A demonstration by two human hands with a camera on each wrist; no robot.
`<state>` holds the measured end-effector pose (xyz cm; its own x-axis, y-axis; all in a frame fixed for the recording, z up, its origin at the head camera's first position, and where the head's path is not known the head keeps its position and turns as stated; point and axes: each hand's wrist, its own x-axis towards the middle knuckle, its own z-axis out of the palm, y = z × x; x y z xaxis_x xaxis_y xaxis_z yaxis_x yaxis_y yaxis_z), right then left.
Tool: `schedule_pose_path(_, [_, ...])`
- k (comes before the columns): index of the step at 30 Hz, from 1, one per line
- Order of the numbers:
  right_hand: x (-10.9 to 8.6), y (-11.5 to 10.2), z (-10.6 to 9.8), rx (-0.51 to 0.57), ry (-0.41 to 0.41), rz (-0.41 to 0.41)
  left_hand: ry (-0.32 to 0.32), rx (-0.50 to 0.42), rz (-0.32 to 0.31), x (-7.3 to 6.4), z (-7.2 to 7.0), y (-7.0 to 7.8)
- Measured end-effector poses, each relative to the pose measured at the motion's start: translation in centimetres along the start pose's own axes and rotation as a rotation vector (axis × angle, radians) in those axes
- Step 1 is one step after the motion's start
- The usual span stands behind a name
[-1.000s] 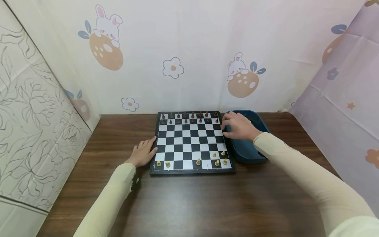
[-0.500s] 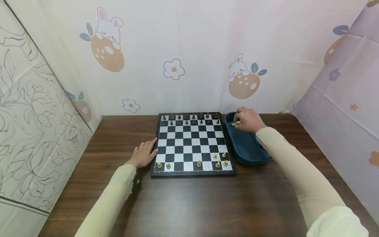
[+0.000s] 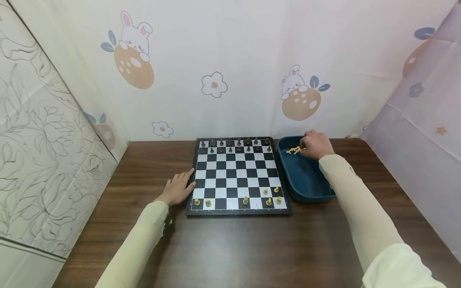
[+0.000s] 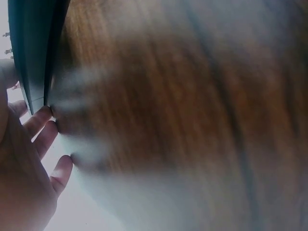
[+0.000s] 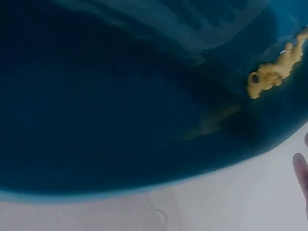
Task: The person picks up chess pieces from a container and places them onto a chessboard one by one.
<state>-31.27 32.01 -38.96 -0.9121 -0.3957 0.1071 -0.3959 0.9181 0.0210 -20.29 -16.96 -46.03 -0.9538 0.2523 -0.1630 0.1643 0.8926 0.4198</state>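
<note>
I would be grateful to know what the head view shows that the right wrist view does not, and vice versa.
Only the head view shows the chessboard, the dark red pieces and pale pieces on it, and the left hand at the board's left edge.

Only the right wrist view shows, close up, a round dark opening at one end of the yellowish cluster in the tray.

Both show the blue tray, that cluster and at least part of the right hand.
</note>
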Motion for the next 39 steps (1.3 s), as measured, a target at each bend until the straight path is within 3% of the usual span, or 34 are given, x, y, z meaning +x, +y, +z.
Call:
schedule_pose_path(6, [-0.6,1.2,0.8,-0.042,-0.02,0.013,0.001,-0.006,-0.002,0.0,0.0,0.1])
schedule_pose_path(15, [-0.5,1.4,1.9,-0.094,-0.017,-0.031,0.005,-0.014,-0.006,-0.2,0.0,0.2])
schedule_pose_path(26, [-0.1,1.0,3.4,-0.212,-0.02,0.013,0.011,-0.005,-0.009,-0.2,0.0,0.3])
schedule_pose_path(39, [0.2,0.4,3.9,-0.173,-0.022,0.101,0.023,-0.001,-0.012,-0.2,0.0,0.3])
